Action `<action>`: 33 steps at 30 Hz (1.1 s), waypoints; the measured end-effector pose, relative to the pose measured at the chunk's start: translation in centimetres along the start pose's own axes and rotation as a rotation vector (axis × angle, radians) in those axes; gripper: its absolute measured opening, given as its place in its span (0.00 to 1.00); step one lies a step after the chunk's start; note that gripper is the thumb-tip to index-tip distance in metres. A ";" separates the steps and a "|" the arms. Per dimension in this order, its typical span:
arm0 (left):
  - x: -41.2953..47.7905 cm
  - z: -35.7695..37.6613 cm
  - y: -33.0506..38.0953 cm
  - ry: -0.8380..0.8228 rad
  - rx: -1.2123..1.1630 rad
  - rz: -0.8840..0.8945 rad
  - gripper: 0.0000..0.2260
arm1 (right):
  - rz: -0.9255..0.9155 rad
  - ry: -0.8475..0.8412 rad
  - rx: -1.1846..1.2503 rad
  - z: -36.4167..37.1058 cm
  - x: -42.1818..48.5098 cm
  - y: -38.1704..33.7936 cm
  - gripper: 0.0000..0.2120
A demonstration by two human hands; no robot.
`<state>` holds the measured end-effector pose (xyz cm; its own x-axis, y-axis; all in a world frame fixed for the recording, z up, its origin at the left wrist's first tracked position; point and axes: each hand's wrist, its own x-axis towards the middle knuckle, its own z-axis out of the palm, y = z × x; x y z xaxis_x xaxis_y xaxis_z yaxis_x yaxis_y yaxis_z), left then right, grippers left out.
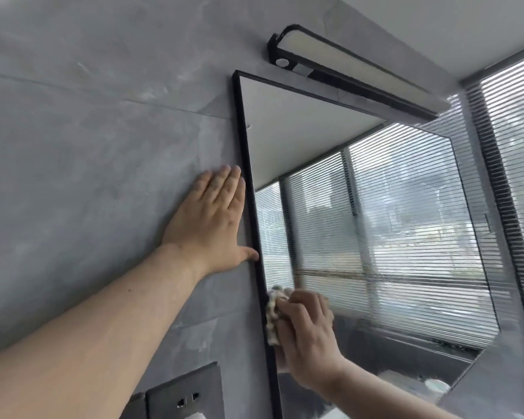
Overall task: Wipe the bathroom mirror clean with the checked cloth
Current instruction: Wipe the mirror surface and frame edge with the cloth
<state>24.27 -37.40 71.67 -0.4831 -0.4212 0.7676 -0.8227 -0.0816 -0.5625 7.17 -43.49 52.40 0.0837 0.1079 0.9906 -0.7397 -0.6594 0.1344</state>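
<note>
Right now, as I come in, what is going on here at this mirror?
A person is wiping the bathroom mirror. The right hand holds a bunched checked cloth against it, low down by the black frame on its left side. The left hand lies flat on the grey tiled wall, its thumb touching the frame.

The wall (88, 131) is mottled grey with paler streaks. The mirror (300, 131) is black-framed; its glass shows blinds (390, 237) striped grey and white. At 6 o'clock the cloth (272, 313) is cream with a brown check. At 1 o'clock the lamp (345, 71) is black with an off-white panel. At 7 o'clock the socket plate (185, 391) is dark grey.
</note>
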 end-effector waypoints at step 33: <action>2.7 -0.7 -2.6 0.168 -0.143 0.117 0.53 | -0.178 0.090 0.008 0.7 10.7 1.8 0.03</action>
<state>24.90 -37.71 75.38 -0.6108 -0.2633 0.7468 -0.7865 0.0922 -0.6107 7.21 -43.99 63.25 0.1525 0.2888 0.9452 -0.7133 -0.6298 0.3075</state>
